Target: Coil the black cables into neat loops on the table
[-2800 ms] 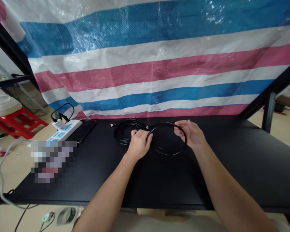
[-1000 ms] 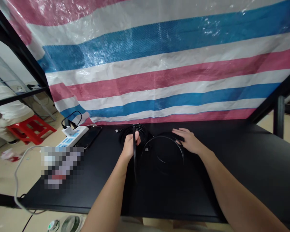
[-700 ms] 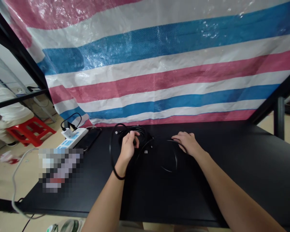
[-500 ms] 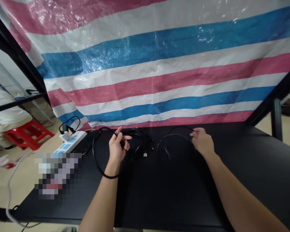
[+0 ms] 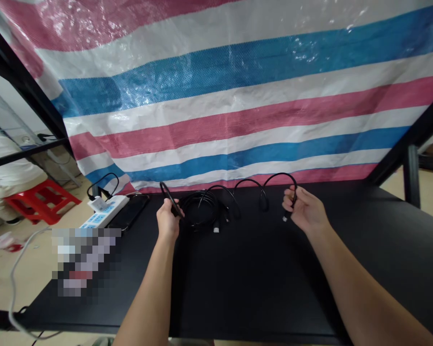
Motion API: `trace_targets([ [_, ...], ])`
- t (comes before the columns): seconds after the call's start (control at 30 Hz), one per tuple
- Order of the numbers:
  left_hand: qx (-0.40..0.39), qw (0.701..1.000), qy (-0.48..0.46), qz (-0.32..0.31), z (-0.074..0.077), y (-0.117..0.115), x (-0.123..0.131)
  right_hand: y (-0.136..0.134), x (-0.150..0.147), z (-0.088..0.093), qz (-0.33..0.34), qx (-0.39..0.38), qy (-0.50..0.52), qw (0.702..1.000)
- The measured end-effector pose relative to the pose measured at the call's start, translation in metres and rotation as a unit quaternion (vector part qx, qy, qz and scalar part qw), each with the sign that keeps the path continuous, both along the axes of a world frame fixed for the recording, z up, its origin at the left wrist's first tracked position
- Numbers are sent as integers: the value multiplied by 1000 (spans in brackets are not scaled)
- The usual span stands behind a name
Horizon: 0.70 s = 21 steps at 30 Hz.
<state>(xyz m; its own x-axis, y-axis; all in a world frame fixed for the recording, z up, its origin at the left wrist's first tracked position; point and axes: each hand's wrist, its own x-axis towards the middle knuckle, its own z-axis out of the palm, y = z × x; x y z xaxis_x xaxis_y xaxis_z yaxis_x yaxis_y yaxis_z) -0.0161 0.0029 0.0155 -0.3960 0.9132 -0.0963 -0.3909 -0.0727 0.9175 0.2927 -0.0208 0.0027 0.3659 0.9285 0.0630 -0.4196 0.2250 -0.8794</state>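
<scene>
A black cable (image 5: 250,180) runs in loose waves above the table between my two hands. My left hand (image 5: 168,218) is closed around a gathered loop of it, which sticks up past the fingers. On the other side my right hand (image 5: 305,206) pinches the cable near its end, where a small plug with a pale metal tip (image 5: 285,218) points down. Behind and between the hands, a coil of black cable (image 5: 198,222) lies on the table, with a light-coloured connector (image 5: 216,229) at its right side.
At the left, a white power strip (image 5: 108,211) with a charger plugged in stands beside a black phone (image 5: 130,214). A striped plastic sheet (image 5: 223,129) hangs behind the black table (image 5: 245,288). A person sits on a red stool (image 5: 45,199) beyond the left edge.
My right hand has turned, and the cable's plug now shows below its fingers. My left hand has closed and its loop has become smaller. The cable between them now rises in waves.
</scene>
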Motion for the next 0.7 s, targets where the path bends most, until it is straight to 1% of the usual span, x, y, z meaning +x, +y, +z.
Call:
trace_targets([
  [0.03, 8, 1000, 23, 1, -3, 1, 2, 0, -3, -2, 7, 3, -26, 1000],
  [0.1, 19, 998, 60, -1, -7, 2, 5, 1, -11, -7, 0, -7, -92, 996],
  [0.17, 27, 996, 84, -13, -10, 2, 8, 1, -21, -12, -15, -22, -171, 985],
  [0.23, 31, 994, 96, -36, -11, 1, 10, 1, -29, -16, -4, -30, -242, 970],
  [0.3, 24, 993, 98, -55, -11, 0, 10, 2, -35, -18, 18, -35, -266, 963],
  [0.37, 14, 994, 88, -68, -10, -1, 8, 3, -39, -19, 15, -38, -228, 973],
  [0.43, 19, 994, 67, -79, -9, -2, 7, 3, -41, -21, -25, -33, -179, 983],
  [0.5, 54, 993, 33, -97, -7, -4, 6, 4, -42, -25, -88, -21, -192, 977],
  [0.53, 78, 991, 10, -113, -6, -6, 7, 4, -43, -27, -120, -15, -224, 967],
  [0.6, 117, 980, -43, -155, -5, -9, 9, 3, -45, -30, -174, -11, -309, 935],
  [0.67, 128, 967, -85, -205, -4, -13, 11, 2, -47, -30, -216, -28, -374, 902],
  [0.7, 124, 962, -98, -224, -3, -15, 12, 2, -48, -29, -233, -43, -388, 890],
])
